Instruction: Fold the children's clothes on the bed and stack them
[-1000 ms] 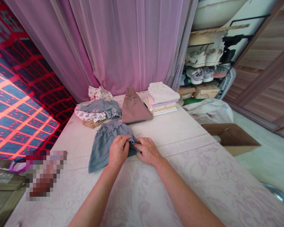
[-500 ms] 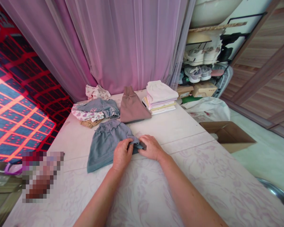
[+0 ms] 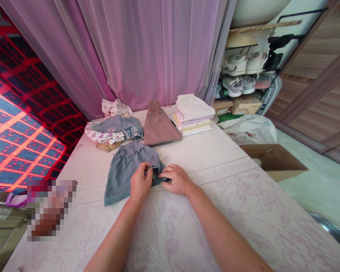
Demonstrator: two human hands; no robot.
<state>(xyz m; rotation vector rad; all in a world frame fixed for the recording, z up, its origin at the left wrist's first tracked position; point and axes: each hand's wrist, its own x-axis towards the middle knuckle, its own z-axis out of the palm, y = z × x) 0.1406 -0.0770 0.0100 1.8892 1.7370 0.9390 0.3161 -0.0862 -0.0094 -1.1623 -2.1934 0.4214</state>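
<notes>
A small grey-blue skirt (image 3: 124,170) with a ruffled waistband lies flat on the pale floral table (image 3: 215,158). My left hand (image 3: 140,183) pinches the skirt's right bottom corner, lifting a fold of cloth. Beside it, my right hand (image 3: 177,179) rests with curled fingers pressing the same corner down on the table.
Behind the skirt lie a heap of unfolded clothes (image 3: 115,130), a brown garment (image 3: 158,126) and a neat folded stack (image 3: 192,115). A pink curtain (image 3: 147,53) hangs at the back. A shoe rack (image 3: 243,75) and an open cardboard box (image 3: 274,160) stand on the right.
My left hand has shifted slightly left and raised the skirt's corner into a small fold; my right hand stays pressed on the cloth. The view has drifted a little.
</notes>
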